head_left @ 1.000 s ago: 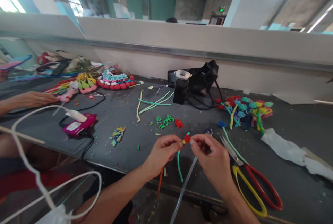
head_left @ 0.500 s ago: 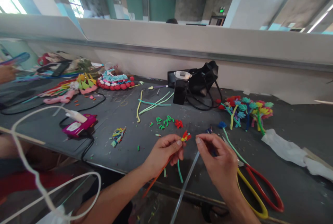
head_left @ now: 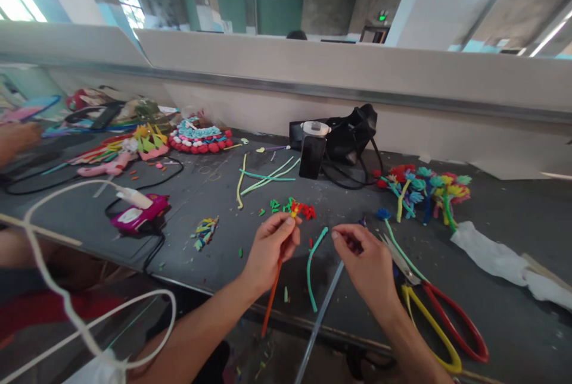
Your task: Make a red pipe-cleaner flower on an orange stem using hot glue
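The small red-and-yellow flower head [head_left: 294, 208] is in the left hand [head_left: 270, 250], above the middle of the surface [head_left: 223, 193]. The left thumb and forefinger are pinching it; the orange stem [head_left: 271, 302], which seems to belong to it, hangs from the same hand toward the near edge. The right hand [head_left: 366, 259] is to the right, apart from the flower head, with thumb and forefinger tips nearly together; I cannot tell if a small piece is between them.

For good work here, I think the pinch should be firm only at the base, so that the short petals do not bend, and pieces should be added one by one. The red pieces [head_left: 308, 211] and green pieces [head_left: 275, 206] lie just beyond.

On the right, the scissors [head_left: 415, 280] are beside the right wrist, so this side seems tight. Toward the multicoloured bits [head_left: 206, 232] on the left, there seems more room.
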Motion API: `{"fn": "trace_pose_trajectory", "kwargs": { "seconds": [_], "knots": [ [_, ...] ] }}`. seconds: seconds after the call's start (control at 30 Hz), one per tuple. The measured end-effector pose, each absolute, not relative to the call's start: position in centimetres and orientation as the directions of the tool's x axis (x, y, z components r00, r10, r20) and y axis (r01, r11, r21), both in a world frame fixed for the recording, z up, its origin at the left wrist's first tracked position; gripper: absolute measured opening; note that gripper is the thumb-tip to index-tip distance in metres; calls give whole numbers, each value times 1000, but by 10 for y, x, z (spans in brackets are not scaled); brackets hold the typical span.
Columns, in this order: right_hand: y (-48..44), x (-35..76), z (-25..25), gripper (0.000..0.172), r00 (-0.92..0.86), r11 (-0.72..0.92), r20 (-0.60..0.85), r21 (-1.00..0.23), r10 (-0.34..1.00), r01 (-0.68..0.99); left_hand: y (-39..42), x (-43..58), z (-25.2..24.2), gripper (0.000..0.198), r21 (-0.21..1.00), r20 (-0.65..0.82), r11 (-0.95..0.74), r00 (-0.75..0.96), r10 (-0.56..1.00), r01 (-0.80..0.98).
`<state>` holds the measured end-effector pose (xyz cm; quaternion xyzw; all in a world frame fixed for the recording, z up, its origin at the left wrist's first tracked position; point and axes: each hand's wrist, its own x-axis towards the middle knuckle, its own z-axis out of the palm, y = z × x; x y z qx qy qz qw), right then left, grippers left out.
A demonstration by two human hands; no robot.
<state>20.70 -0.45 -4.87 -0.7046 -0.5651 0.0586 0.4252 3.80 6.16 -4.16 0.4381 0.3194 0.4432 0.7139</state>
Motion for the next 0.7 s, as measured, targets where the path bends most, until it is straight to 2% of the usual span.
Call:
{"fn": "trace_pose_trajectory", "kwargs": {
  "seconds": [0.1, 0.27, 0.43, 0.57, 0.7],
  "knots": [
    [15, 213, -53, 16, 289, -45, 312, -606, 905, 795, 65, 38, -43, 23, 894, -69, 226, 378, 923, -387],
    [57, 217, -52, 16, 215, -76, 250, -469, 944, 880, 66, 37, -43, 22, 884, -65, 235, 393, 917, -403],
    [86, 215, -63, 22, 107, -22, 224, -349, 969, 937, 66, 35, -40, 21, 882, -73, 235, 374, 925, -408],
    [93, 213, -73, 19, 53, 28, 223, -343, 973, 939, 67, 34, -42, 20, 874, -81, 253, 388, 918, -415],
    [92, 213, -77, 14, 88, 35, 260, -435, 962, 900, 68, 35, -44, 20, 875, -93, 268, 403, 910, -403]
  ]
}}
